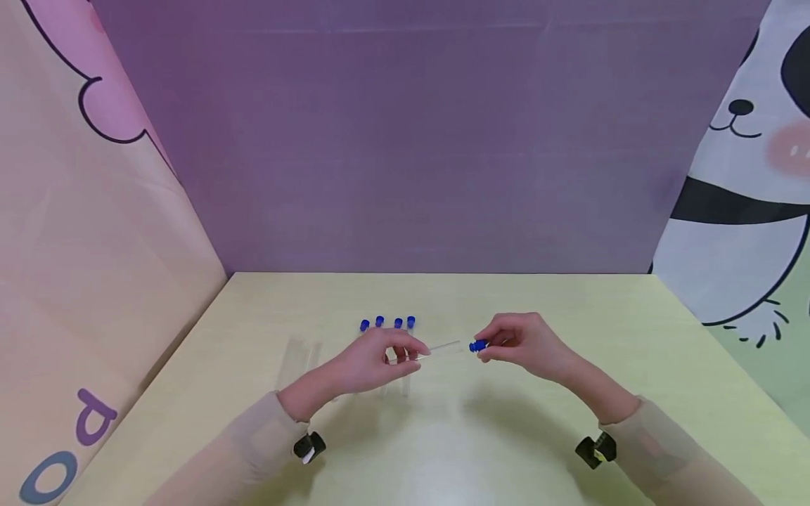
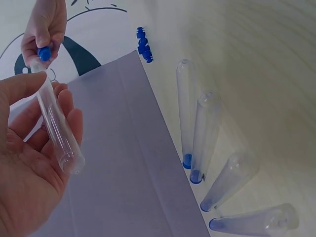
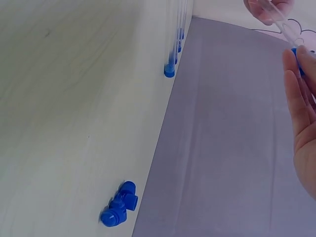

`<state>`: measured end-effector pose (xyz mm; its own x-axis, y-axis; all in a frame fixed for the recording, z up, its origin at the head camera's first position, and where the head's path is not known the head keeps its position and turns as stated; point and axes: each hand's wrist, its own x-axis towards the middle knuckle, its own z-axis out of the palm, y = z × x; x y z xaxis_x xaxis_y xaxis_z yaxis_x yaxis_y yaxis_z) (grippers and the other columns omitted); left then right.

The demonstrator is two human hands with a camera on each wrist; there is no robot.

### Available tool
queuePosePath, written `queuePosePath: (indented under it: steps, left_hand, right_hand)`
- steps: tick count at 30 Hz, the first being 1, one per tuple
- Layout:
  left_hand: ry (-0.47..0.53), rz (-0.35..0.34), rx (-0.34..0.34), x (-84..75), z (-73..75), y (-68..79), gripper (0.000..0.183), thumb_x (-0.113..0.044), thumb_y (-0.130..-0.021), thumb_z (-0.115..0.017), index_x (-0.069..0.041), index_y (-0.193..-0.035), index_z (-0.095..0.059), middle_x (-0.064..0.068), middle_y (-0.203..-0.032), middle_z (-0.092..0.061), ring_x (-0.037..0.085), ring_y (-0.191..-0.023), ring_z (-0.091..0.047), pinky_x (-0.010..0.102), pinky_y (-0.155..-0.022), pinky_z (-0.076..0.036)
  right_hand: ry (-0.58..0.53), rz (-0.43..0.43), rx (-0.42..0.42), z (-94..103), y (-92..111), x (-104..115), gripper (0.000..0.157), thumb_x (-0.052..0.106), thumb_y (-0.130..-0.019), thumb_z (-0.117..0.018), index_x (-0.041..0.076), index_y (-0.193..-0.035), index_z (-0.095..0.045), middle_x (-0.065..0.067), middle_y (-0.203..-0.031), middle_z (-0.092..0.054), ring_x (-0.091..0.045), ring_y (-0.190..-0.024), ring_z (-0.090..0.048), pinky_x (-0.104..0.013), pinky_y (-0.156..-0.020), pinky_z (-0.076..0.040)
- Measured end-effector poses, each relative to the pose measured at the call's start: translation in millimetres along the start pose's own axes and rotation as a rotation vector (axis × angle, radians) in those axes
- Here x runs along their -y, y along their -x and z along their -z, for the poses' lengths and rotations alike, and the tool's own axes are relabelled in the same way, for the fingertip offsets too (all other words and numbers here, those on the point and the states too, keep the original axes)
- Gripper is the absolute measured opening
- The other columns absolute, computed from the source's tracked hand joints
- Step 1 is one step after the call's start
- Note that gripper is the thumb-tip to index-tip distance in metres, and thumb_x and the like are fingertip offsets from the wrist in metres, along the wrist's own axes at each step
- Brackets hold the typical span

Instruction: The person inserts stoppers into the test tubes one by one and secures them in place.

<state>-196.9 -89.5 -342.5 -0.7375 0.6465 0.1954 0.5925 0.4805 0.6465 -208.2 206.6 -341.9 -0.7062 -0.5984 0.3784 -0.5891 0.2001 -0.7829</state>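
My left hand [image 1: 382, 358] holds a clear plastic test tube [image 2: 59, 128] between thumb and fingers, tilted up toward the right. Its rounded end shows near the palm in the left wrist view. Opposite it, my right hand [image 1: 522, 344] pinches a blue cap [image 2: 44, 53] between thumb and fingertips. The cap faces the tube's open end, close to it in both wrist views. Behind my left hand lie several clear tubes [image 2: 186, 108] with blue caps on, side by side and partly hidden in the head view.
A small cluster of loose blue caps [image 3: 118, 205] lies on the pale table [image 1: 569, 302]. Faint clear tubes [image 1: 292, 365] lie left of the capped ones. A purple backdrop [image 1: 405, 140] rises behind the table, with printed side walls to the left and right.
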Motion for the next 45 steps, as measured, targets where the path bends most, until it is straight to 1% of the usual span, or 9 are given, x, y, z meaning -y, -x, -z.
queuePosePath:
  steps: [6, 14, 18, 23, 27, 33, 39, 41, 45]
  left_hand:
    - [0.021, 0.007, 0.003, -5.4, -1.2, -2.4, 0.023, -0.009, -0.089, -0.071, -0.011, -0.112, -0.071, -0.011, -0.084, -0.063, 0.012, -0.079, -0.057, 0.027, -0.059, -0.05]
    - [-0.001, -0.012, 0.0, -6.7, -3.5, -3.7, 0.023, -0.01, -0.09, -0.071, -0.012, -0.113, -0.071, -0.011, -0.085, -0.063, 0.01, -0.079, -0.057, 0.027, -0.061, -0.051]
    - [0.003, -0.036, -0.019, -6.0, -3.6, -4.0, 0.022, -0.011, -0.091, -0.069, -0.012, -0.113, -0.071, -0.011, -0.085, -0.062, 0.01, -0.079, -0.057, 0.027, -0.061, -0.051]
    - [0.04, -0.077, -0.048, -6.0, -4.0, -3.5, 0.021, -0.011, -0.093, -0.067, -0.01, -0.114, -0.071, -0.006, -0.084, -0.062, 0.011, -0.075, -0.055, 0.026, -0.058, -0.048]
    - [0.076, -0.126, -0.048, -5.2, -4.6, -4.2, 0.021, -0.011, -0.094, -0.065, -0.008, -0.114, -0.07, -0.002, -0.082, -0.061, 0.011, -0.071, -0.051, 0.025, -0.056, -0.046]
    - [0.029, -0.174, -0.032, -5.7, -3.8, -4.3, 0.022, -0.008, -0.094, -0.064, -0.006, -0.115, -0.07, -0.007, -0.084, -0.06, 0.008, -0.068, -0.049, 0.024, -0.058, -0.046]
    - [0.008, -0.237, -0.04, -5.8, -7.7, -3.0, 0.023, -0.006, -0.094, -0.063, -0.001, -0.116, -0.069, -0.003, -0.086, -0.06, 0.005, -0.065, -0.047, 0.023, -0.056, -0.044]
    - [0.002, -0.24, -0.058, -5.9, -9.5, -1.9, 0.023, -0.006, -0.095, -0.063, -0.001, -0.116, -0.069, -0.003, -0.085, -0.059, 0.005, -0.064, -0.046, 0.022, -0.055, -0.043]
    - [0.01, -0.237, -0.084, -6.0, -12.5, -1.6, 0.023, -0.006, -0.095, -0.062, 0.001, -0.116, -0.069, -0.003, -0.086, -0.059, 0.007, -0.063, -0.044, 0.021, -0.053, -0.041]
  right_hand:
    - [-0.011, 0.004, -0.003, -1.2, -1, 2, 0.02, -0.003, -0.081, -0.075, -0.004, -0.1, -0.07, -0.011, -0.086, -0.07, -0.027, -0.071, -0.07, -0.032, -0.068, -0.057]
    - [-0.011, 0.014, 0.015, -2.0, -3, 6, 0.019, -0.003, -0.081, -0.074, -0.004, -0.1, -0.069, -0.009, -0.085, -0.07, -0.018, -0.071, -0.069, -0.032, -0.07, -0.057]
    - [-0.016, 0.024, 0.008, -2.7, -3, 7, 0.019, -0.004, -0.081, -0.074, -0.003, -0.1, -0.069, -0.01, -0.085, -0.07, -0.018, -0.07, -0.069, -0.033, -0.07, -0.057]
    - [-0.055, 0.031, -0.007, -2.8, -3, 9, 0.02, -0.004, -0.081, -0.074, -0.006, -0.1, -0.069, -0.011, -0.084, -0.071, -0.026, -0.07, -0.069, -0.034, -0.071, -0.057]
    - [-0.057, 0.034, -0.009, -2.4, -2, 10, 0.02, -0.004, -0.081, -0.074, -0.008, -0.1, -0.069, -0.01, -0.084, -0.071, -0.023, -0.07, -0.07, -0.033, -0.071, -0.057]
    - [-0.04, 0.049, 0.018, -3.7, -1, 10, 0.019, -0.002, -0.082, -0.074, -0.008, -0.1, -0.07, -0.011, -0.083, -0.071, -0.022, -0.069, -0.069, -0.033, -0.07, -0.057]
    - [-0.088, -0.009, 0.037, -7.7, -1, 9, 0.019, 0.001, -0.084, -0.073, -0.008, -0.1, -0.069, -0.016, -0.085, -0.07, -0.023, -0.071, -0.07, -0.034, -0.072, -0.057]
    - [-0.122, -0.038, 0.028, -9.5, -1, 9, 0.02, 0.001, -0.084, -0.073, -0.01, -0.101, -0.068, -0.02, -0.086, -0.07, -0.024, -0.072, -0.071, -0.035, -0.073, -0.056]
    - [-0.163, -0.054, 0.014, -10.0, -1, 10, 0.021, 0.001, -0.085, -0.072, -0.012, -0.101, -0.067, -0.02, -0.087, -0.07, -0.025, -0.073, -0.071, -0.036, -0.073, -0.056]
